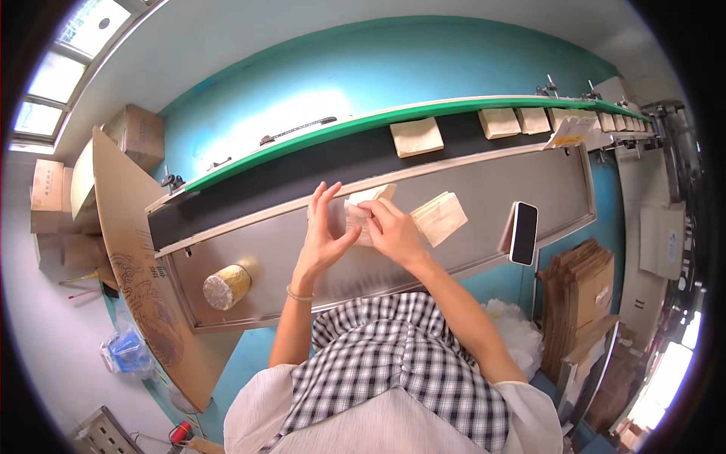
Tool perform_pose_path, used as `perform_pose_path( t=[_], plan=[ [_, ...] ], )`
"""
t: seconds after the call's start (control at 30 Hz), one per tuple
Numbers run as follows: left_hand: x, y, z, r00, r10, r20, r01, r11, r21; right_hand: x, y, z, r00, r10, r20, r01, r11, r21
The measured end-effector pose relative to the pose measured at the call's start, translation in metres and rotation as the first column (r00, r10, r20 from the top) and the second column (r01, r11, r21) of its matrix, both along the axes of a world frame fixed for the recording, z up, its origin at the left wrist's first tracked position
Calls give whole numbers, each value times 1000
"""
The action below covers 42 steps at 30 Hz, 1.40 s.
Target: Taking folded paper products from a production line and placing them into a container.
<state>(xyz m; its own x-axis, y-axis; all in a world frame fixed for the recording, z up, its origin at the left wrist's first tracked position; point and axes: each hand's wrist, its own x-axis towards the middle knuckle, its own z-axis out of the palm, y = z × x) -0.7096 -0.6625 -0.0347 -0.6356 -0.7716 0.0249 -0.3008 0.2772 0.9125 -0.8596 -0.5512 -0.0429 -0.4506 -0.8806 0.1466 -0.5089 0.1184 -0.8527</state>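
Over the steel worktop (484, 181), my right hand (397, 234) pinches a flat cream paper packet (357, 218), which looks to have a thin clear wrapper. My left hand (327, 238) is at the packet's left side, its fingers stretched upward and the thumb spread toward the packet. Whether the left thumb touches it I cannot tell. My right fingers partly cover the packet. Just right of my right hand, a small stack of cream paper sheets (440, 218) lies slightly fanned on the steel.
Beyond the steel runs a black conveyor belt (302, 178) with a green rail, carrying several cream packets (417, 138). A yellow roll (227, 287) lies at left, beside a large cardboard panel (151, 280). At right a phone (523, 233) leans upright; flattened cartons (578, 295) stand below.
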Motion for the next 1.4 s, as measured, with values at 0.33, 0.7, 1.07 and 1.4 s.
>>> perform_pose_path(
  t=[0.33,0.7,1.07,1.4],
  plan=[
    [-22,9,45,862,-476,-175,507,816,279,-23,65,58,563,44,825,79,991,-107],
    [-47,48,43,788,-292,-542,607,513,607,-45,109,35,56,-3,998,286,958,-13],
    [-47,80,-7,964,-184,-192,266,676,687,-42,115,17,625,-363,691,479,877,28],
    [-80,83,-26,961,-44,-272,204,775,597,-84,98,-5,817,-478,323,444,878,177]
  ],
)
